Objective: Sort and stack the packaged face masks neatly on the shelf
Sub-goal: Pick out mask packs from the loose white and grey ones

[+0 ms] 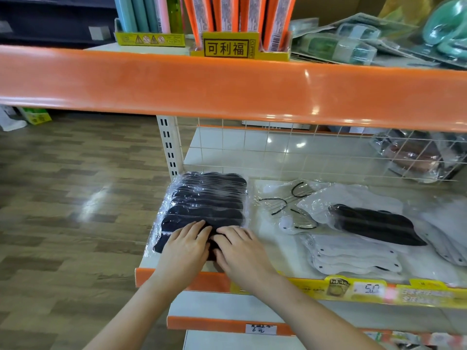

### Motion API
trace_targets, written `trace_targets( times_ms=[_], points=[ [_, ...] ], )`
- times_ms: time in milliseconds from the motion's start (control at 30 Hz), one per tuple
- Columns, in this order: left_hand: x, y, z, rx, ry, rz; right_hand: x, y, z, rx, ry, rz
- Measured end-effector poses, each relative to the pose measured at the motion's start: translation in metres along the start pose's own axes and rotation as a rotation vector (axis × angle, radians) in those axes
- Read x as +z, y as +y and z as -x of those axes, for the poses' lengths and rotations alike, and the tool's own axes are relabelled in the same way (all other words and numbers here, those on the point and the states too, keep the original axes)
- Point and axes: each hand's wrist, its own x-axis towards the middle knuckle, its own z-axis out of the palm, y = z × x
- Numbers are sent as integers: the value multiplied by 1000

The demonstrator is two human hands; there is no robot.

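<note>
Both bare forearms come in from the bottom edge, angled up and inward so they meet over the front left corner of the white middle shelf [273,238]. The left hand [185,248] lies palm down, wrist over the shelf's orange front lip, fingers straight and close together, resting flat on the nearest pack in the overlapping row of black face masks in clear plastic wrap [206,205]. The right hand [238,248] sits just beside it, also palm down, fingers slightly fanned and a little bent at the knuckles, tips pressing on that same front pack. The two sets of fingertips nearly touch in the middle; whether a thumb is tucked under the pack's edge I cannot tell.

That black row runs back from the hands toward the white slotted upright post [169,145], each pack shingled on the next.

To the right, well apart from the hands, a fan of white face masks in clear bags [353,256] lies near the yellow price strip [366,290]. Behind it, one loose black mask in a clear bag [376,227] lies tilted on top of more white packs, with thin black ear loops [285,200] beside it.

Further back, a white wire grid [278,152]. Above, the glossy orange shelf edge [227,87] carries a yellow display box with orange packets [227,46].
</note>
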Motion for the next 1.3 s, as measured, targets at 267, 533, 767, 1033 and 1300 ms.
trace_targets(
  times_ms=[267, 533, 767, 1033, 1300],
  points=[
    [1, 60, -34, -23, 27, 94, -22, 46, 11, 156, 32, 47],
    [19, 137, -78, 61, 46, 184, -44, 121, 48, 345, 123, 88],
    [42, 208, -106, 131, -40, 205, -69, 189, 95, 442, 149, 181],
    [60, 272, -127, 165, -40, 257, -87, 245, 132, 587, 81, 222],
    [80, 291, -126, 119, -118, 274, -84, 263, 149, 646, 5, 193]
  ],
)
